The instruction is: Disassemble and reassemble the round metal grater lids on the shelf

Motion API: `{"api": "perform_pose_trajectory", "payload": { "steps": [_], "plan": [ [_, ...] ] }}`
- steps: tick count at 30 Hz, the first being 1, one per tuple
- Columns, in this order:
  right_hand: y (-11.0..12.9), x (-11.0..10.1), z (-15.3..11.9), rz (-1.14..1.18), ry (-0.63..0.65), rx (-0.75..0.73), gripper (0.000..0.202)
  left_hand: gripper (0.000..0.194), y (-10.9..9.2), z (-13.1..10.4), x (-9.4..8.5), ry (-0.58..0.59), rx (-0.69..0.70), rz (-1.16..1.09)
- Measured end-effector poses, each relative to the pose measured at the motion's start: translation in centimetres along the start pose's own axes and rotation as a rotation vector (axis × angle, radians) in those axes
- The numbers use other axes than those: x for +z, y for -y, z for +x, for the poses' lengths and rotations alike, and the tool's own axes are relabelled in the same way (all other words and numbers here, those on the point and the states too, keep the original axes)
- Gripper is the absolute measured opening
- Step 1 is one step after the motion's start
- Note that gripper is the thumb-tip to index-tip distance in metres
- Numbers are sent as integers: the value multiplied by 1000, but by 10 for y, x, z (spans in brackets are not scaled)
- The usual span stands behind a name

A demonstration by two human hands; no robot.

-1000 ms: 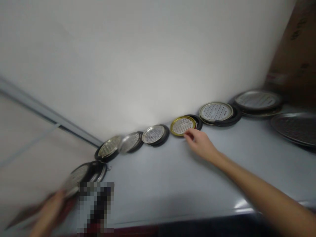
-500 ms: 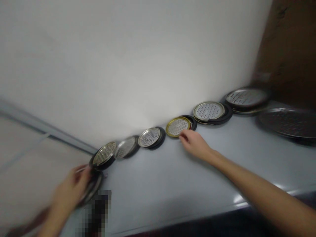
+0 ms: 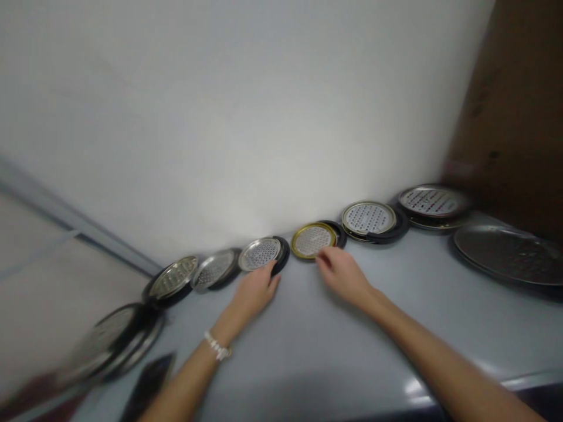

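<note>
so the gold-rimmed disc [image 3: 313,240] is on the surface [image 3: 308,346] just past and left of the right hand [image 3: 345,278], the nearer one (can't tell if it's pinching), while the left hand [image 3: 251,296], thumb apart, is at the silver disc [image 3: 259,254]

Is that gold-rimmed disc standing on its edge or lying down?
Lying down: the gold-rimmed disc shows its patterned face upward and partly overlaps the black ring. Whether it is perfectly level, I cannot tell.
</note>
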State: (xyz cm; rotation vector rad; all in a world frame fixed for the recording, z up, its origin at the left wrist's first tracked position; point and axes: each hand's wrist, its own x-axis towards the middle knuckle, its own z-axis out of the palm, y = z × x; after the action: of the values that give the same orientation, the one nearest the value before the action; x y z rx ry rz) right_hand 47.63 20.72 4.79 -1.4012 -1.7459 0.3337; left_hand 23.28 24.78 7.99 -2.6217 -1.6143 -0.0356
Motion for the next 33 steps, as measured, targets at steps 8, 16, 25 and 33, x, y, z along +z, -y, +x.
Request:
{"api": "perform_pose_trajectory", "payload": {
  "steps": [8,16,25,33],
  "plan": [
    [4,-2,0,-40,36,45,12,31,-9,-17,-5,57,-93,86],
    [1,4,-3,-120,182,139,14,31,-41,-80,-13,146,19,-25],
    [11,1,-5,101,284,95,21,33,-26,-65,-47,-230,100,-439],
    [24,15,-19,63,320,37,47,37,56,-1,13,-140,-215,-645]
  ]
}}
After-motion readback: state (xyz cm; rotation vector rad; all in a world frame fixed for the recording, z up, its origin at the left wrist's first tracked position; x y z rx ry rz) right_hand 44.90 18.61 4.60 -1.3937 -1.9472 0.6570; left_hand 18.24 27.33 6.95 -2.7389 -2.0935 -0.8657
